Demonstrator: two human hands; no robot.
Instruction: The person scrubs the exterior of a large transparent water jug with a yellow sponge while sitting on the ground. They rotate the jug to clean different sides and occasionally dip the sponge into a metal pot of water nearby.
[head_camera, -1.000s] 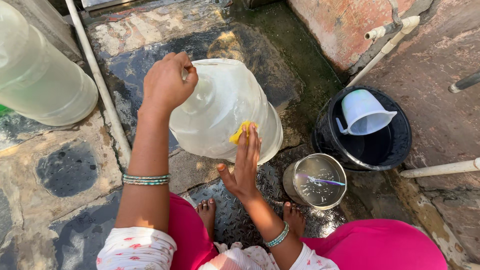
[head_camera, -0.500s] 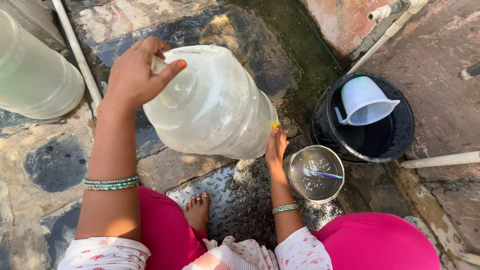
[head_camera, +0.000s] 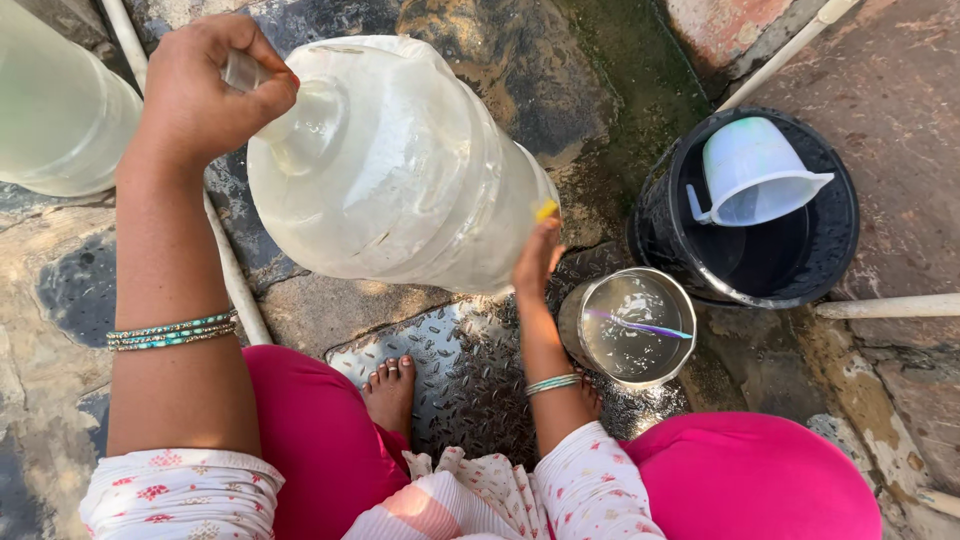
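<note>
I hold a large clear plastic water jug (head_camera: 390, 170) tilted off the stone floor. My left hand (head_camera: 205, 85) grips its neck at the upper left. My right hand (head_camera: 537, 258) presses a small yellow scrubber (head_camera: 546, 210) against the jug's lower right side, near its base. Just right of that hand stands a round steel pot (head_camera: 630, 325) holding water. My bare feet rest on a wet metal tread plate (head_camera: 470, 380) below the jug.
A black bucket (head_camera: 830, 250) with a pale plastic mug (head_camera: 750, 172) in it stands at the right. A second big clear jug (head_camera: 55, 100) lies at the far left. White pipes (head_camera: 885, 306) cross the wet stone floor; a green drain channel runs along the top.
The jug has been lifted and swung left, nearer the camera. My right hand has slid from the jug's front to its lower right side with the scrubber.
</note>
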